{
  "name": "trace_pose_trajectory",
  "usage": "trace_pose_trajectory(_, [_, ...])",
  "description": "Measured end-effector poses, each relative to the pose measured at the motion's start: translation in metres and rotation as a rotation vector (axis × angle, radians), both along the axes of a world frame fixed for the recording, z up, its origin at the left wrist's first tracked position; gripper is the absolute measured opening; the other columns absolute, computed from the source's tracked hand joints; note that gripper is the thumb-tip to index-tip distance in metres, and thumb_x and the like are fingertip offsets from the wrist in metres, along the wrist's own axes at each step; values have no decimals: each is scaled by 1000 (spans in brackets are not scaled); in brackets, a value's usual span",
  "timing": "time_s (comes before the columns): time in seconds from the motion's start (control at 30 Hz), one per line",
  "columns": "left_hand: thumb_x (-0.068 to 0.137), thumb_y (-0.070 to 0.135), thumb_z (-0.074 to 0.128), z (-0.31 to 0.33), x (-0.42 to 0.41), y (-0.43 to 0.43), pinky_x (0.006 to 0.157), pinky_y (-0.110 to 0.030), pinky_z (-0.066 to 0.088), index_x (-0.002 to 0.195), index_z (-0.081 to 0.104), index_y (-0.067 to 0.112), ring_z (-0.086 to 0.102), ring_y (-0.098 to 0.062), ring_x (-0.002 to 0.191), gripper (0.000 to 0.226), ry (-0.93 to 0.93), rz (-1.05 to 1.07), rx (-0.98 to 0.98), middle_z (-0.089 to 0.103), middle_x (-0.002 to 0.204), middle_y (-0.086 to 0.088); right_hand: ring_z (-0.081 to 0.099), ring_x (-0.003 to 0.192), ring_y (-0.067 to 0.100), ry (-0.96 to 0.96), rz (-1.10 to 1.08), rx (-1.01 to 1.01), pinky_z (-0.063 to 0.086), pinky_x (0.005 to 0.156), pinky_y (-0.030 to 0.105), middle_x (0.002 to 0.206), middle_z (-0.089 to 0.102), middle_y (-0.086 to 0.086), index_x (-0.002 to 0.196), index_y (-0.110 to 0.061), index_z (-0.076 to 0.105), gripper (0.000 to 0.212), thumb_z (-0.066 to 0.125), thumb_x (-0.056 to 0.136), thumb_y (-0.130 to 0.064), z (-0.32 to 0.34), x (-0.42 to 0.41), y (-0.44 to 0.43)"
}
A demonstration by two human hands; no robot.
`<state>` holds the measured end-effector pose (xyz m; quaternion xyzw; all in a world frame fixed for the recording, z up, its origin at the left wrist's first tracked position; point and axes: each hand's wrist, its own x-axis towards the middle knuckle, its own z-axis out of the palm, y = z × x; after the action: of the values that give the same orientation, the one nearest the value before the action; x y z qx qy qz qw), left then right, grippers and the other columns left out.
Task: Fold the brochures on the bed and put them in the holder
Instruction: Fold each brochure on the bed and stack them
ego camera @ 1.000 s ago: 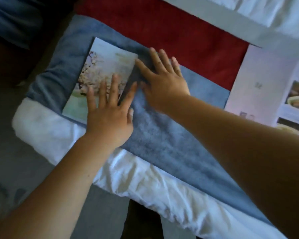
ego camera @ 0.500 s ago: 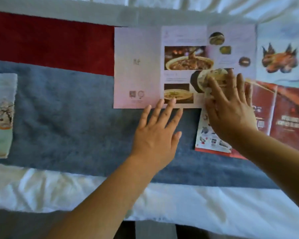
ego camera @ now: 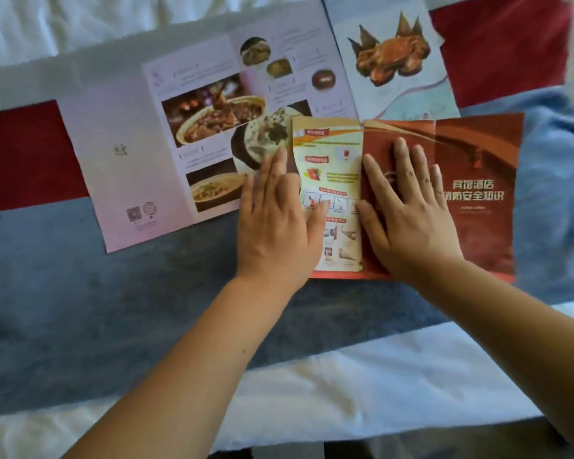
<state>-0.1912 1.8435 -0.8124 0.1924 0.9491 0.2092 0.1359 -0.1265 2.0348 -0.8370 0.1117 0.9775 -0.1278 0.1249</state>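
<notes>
A red brochure point(ego camera: 478, 190) with white Chinese lettering lies unfolded on the bed's blue-and-red runner point(ego camera: 113, 309). Its left panel, cream with small pictures point(ego camera: 335, 180), is turned over onto the middle. My left hand point(ego camera: 279, 223) lies flat across that panel's left edge, fingers straight. My right hand point(ego camera: 408, 213) presses flat on the red middle panel beside it. A pink food brochure point(ego camera: 140, 150) lies open to the left, partly under the red one. A white brochure with a roast-chicken picture point(ego camera: 391, 58) lies behind. No holder is in view.
White bedding point(ego camera: 80, 21) lies beyond the runner. A white sheet point(ego camera: 345, 392) covers the bed's near edge, with dark floor below it. Blue runner fabric point(ego camera: 554, 167) bunches up at the far right.
My view and both hands moved right, away from the folded landscape brochure, which is out of view. My hands shifted from the pink food brochure onto the red one.
</notes>
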Motion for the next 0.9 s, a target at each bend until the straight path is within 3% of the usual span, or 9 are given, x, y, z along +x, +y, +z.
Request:
trace_pose_trajectory(0.17, [106, 37, 47, -6, 3, -10, 127, -53, 16, 111, 51, 8, 20, -36, 156, 30, 60, 18, 31, 28, 166, -19, -11, 159, 33, 24, -40, -19, -13, 126, 45, 173, -7, 13, 166, -33, 11, 62, 21, 107, -52, 2, -5, -8])
trace_pose_trajectory(0.27, [107, 46, 33, -12, -7, -26, 128, -54, 12, 135, 48, 12, 12, -35, 158, 47, 81, 59, -22, 19, 170, -15, -11, 159, 33, 65, -34, -47, -14, 126, 45, 173, -5, 16, 165, -34, 11, 62, 25, 106, -47, 7, -19, -17])
trace_pose_trajectory(0.33, [106, 51, 19, -20, -22, -39, 127, -54, 4, 161, 23, 24, 2, -31, 159, 61, 71, 60, -123, 5, 173, -7, -14, 159, 31, 74, -9, -61, -14, 127, 45, 173, -8, 13, 165, -36, 8, 62, 23, 107, -50, 9, -34, -25])
trace_pose_trajectory(0.4, [105, 53, 11, -30, -36, -52, 127, -55, -4, 163, -3, 36, -9, -26, 159, 62, 58, 21, -239, -8, 173, 1, -18, 158, 28, 59, -9, -78, -13, 127, 47, 173, -12, 10, 165, -37, 3, 64, 19, 107, -57, 9, -48, -36])
trace_pose_trajectory(0.47, [106, 54, 9, -38, -42, -65, 126, -56, -7, 161, -11, 39, -14, -23, 159, 61, 59, -4, -299, -16, 172, 5, -20, 158, 29, 28, -14, -80, -12, 127, 48, 173, -15, 10, 165, -37, -1, 67, 17, 105, -62, 8, -57, -47])
trace_pose_trajectory(0.7, [107, 46, 15, -38, -42, -108, 125, -55, -11, 163, -6, 41, -15, -22, 158, 59, 41, -6, -314, -15, 172, 7, -24, 156, 28, -15, 97, -48, -12, 127, 49, 171, -21, 6, 164, -37, -8, 72, 17, 104, -68, 4, -53, -80])
trace_pose_trajectory(0.9, [107, 42, 20, -23, -48, -141, 128, -55, -1, 163, 18, 33, -2, -18, 160, 58, -12, 3, -124, 3, 173, 4, -19, 158, 31, 15, 283, -50, -14, 126, 50, 172, -15, 14, 166, -32, 1, 68, 21, 107, -58, 0, -62, -131])
